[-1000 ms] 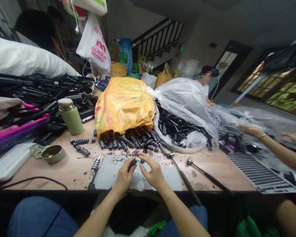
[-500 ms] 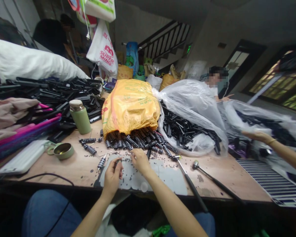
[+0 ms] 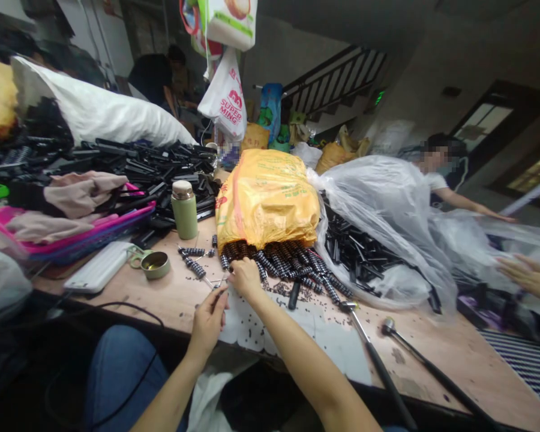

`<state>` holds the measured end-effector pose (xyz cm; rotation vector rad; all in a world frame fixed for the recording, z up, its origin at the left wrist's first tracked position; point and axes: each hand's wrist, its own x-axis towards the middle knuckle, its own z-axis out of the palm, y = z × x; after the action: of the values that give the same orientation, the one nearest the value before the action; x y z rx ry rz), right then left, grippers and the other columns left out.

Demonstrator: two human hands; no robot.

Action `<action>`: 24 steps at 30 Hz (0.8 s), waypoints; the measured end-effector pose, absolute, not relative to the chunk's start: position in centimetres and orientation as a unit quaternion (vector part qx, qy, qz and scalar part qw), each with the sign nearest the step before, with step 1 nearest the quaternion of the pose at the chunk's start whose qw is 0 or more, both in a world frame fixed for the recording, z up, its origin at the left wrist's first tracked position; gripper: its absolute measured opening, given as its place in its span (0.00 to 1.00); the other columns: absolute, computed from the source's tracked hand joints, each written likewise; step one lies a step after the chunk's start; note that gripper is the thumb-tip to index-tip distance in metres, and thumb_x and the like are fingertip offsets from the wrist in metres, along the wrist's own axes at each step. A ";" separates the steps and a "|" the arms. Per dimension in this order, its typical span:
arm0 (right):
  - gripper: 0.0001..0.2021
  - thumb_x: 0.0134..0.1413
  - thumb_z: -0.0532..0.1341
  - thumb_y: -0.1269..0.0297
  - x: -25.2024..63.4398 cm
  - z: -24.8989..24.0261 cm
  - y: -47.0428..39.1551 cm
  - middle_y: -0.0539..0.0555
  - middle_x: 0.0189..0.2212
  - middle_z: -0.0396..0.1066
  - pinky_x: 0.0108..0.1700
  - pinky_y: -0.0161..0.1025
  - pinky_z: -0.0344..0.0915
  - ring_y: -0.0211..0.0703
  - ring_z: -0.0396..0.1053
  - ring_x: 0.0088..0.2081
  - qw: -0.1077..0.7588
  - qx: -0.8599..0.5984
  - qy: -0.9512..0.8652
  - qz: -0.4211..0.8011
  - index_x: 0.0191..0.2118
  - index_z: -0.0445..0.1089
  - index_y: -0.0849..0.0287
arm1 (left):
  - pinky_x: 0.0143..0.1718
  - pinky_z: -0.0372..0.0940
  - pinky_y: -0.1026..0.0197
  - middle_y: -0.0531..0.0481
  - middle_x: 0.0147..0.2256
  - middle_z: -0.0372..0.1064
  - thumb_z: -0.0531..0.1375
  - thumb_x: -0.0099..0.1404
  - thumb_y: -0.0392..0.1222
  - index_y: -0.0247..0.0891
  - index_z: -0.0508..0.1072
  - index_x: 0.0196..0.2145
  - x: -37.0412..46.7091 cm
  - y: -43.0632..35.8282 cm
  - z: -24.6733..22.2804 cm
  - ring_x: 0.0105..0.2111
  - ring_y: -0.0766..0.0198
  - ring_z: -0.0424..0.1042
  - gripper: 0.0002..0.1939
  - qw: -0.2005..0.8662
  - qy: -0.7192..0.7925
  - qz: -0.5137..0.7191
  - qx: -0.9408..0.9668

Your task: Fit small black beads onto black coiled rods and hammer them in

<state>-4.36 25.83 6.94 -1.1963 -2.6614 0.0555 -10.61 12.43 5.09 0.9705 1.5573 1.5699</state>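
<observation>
My left hand [image 3: 209, 316] is closed above the near edge of the table. A small dark thing shows at its fingertips, too small to name. Just beyond it, my right hand [image 3: 246, 278] has its fingers pinched together at the front of a pile of black-and-silver ribbed rolls [image 3: 292, 262]; what they hold is hidden. Thin metal rods lie close to both hands' fingertips. More ribbed rolls [image 3: 193, 267] lie to the left. Tiny dark bits are scattered over a pale sheet [image 3: 306, 327] under my right forearm. The rolls spill from a yellow sack [image 3: 270, 198].
Two hammers, one near [image 3: 364, 336] and one farther right [image 3: 414, 348], lie with handles over the edge. A green flask [image 3: 184, 213], a cup [image 3: 155, 265] and a white power strip [image 3: 99, 268] stand left. Clear plastic bags [image 3: 373, 198] hold black pieces. A co-worker's hand [image 3: 528, 276] reaches in at right.
The view has swung left, so the table things sit farther right. My right hand has moved left to the front of the roll pile, and my left hand's fingertips are now nearer the thin rods.
</observation>
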 end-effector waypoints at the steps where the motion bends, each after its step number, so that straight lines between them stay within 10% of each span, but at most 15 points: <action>1: 0.08 0.53 0.53 0.72 -3.5 7.2 25.2 0.58 0.33 0.70 0.41 0.39 0.56 0.45 0.63 0.40 0.117 -0.412 -0.903 0.018 0.36 0.69 0.63 | 0.14 0.57 0.68 0.56 0.23 0.62 0.53 0.58 0.54 0.36 0.67 0.46 -10.7 12.6 5.2 0.14 0.73 0.57 0.23 0.349 0.611 0.593 0.391; 10: 0.09 0.47 0.53 0.77 7.3 7.8 19.8 0.58 0.33 0.69 0.37 0.36 0.60 0.45 0.66 0.37 0.041 -0.502 -0.863 0.032 0.34 0.67 0.62 | 0.40 0.66 0.57 0.47 0.35 0.73 0.51 0.60 0.51 0.37 0.71 0.44 -8.8 13.8 5.2 0.38 0.58 0.71 0.20 0.263 0.646 0.473 0.539; 24: 0.04 0.48 0.59 0.73 9.3 5.7 19.2 0.53 0.32 0.71 0.41 0.37 0.62 0.43 0.67 0.38 0.150 -0.448 -0.870 0.140 0.32 0.69 0.58 | 0.46 0.64 0.56 0.47 0.43 0.72 0.51 0.60 0.50 0.38 0.71 0.44 -7.4 12.8 5.5 0.44 0.57 0.69 0.20 0.249 0.655 0.417 0.579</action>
<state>9.30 19.15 5.65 -1.2882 -2.4991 0.4035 -7.35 12.77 5.51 1.5763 1.7839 1.1371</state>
